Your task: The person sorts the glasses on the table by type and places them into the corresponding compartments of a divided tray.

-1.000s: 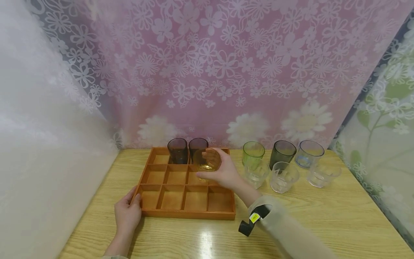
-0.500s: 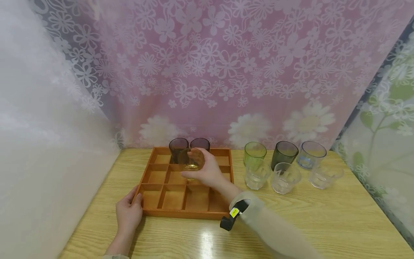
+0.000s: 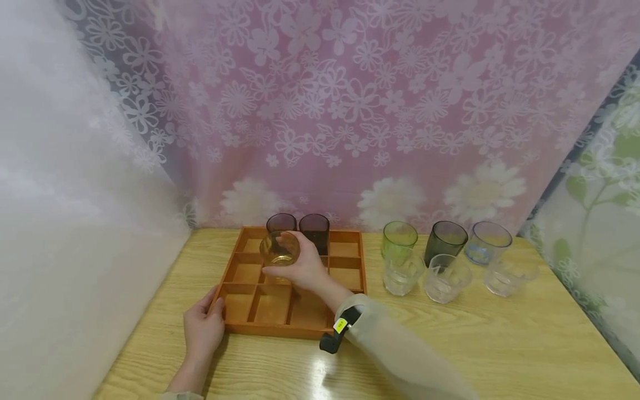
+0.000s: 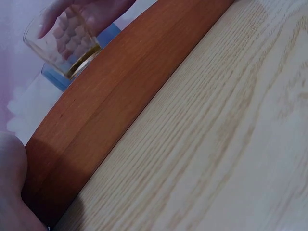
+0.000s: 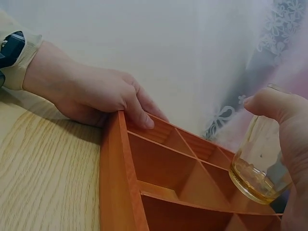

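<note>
Amber glass (image 3: 279,250) mvd L over tray (image 3: 265,329), R hand (image 3: 304,265) pinching it, L hand (image 3: 204,329) gripping tray edge; 2 dk glasses (image 3: 316,232) inside, 3 tinted glasses (image 3: 445,240) + 3 clr glasses (image 3: 445,282) beside.

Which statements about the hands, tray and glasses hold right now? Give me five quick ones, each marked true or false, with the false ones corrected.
1. The right hand holds the amber glass. True.
2. The left hand pinches a blue glass. False: it grips the left side of the wooden tray.
3. Two dark glasses stand in the tray's back row. True.
4. The green glass stands inside the tray. False: it is on the table, to the right of the tray.
5. Three clear glasses stand on the table, right of the tray. True.
</note>
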`<state>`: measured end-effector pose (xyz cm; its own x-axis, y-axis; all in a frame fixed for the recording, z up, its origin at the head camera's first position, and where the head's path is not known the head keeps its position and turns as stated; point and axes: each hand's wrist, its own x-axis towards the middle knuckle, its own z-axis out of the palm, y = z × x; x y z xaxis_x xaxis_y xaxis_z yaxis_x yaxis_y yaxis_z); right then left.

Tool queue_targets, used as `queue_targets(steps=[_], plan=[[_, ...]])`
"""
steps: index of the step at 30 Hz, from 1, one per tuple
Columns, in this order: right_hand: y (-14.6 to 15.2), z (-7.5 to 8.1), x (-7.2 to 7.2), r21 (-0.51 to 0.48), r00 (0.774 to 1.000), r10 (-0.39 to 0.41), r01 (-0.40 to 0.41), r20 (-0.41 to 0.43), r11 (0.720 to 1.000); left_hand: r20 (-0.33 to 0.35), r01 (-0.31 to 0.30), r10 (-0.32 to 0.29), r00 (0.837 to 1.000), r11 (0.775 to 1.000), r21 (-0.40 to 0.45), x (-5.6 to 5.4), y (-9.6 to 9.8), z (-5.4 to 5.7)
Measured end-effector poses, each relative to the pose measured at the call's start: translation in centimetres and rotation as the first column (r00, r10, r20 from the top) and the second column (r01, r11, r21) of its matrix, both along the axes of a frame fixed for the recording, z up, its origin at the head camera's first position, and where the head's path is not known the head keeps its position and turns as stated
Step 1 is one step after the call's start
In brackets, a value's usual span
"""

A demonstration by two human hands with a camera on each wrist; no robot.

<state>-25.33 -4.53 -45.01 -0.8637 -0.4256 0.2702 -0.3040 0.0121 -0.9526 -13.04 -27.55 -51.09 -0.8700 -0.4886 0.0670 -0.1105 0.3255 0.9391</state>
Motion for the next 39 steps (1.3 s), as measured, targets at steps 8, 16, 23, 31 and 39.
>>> queue_targets(steps=[8,16,23,31,39], plan=[[-0.6,-1.2,0.1,0.003,1.000,-0.022,0.022,-0.016,1.000,-0.005,0.007,-0.007,1.000,1.000,-0.007,-0.2,0.3,0.0],[-0.5,-2.4,0.0,0.062,1.000,-0.022,0.022,-0.008,0.998,0.006,0.013,-0.014,1.000,1.000,0.011,-0.2,0.3,-0.2],[-0.4,-1.9,0.0,0.209,0.999,-0.035,0.041,-0.032,0.977,0.005,0.012,-0.013,1.000,1.000,0.015,-0.1,0.3,-0.1],[-0.3,-1.9,0.2,0.354,0.989,-0.127,0.146,-0.077,0.924,0.008,0.008,-0.008,1.000,1.000,0.008,-0.1,0.2,-0.2],[-0.6,-2.5,0.6,0.384,0.971,-0.201,0.236,-0.131,0.893,0.004,-0.003,0.003,1.000,1.000,0.005,-0.2,0.0,-0.4]])
